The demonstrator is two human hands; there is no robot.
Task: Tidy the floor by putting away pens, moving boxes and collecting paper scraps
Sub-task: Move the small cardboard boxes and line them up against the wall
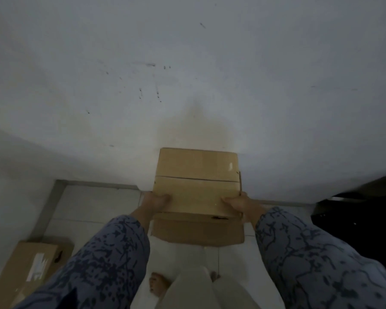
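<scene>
Both hands, left (pixel 157 200) and right (pixel 237 202), clamp opposite sides of a cardboard box (pixel 196 181), held off the tiled floor (pixel 94 204) against the wall (pixel 187 74), apparently being moved aside.

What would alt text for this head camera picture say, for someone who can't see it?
A person holds a closed cardboard box by its sides, left hand and right hand gripping it, in front of a white wall. Below are patterned blue sleeves, a bare foot on pale floor tiles, and a second box lying at lower left.
</scene>
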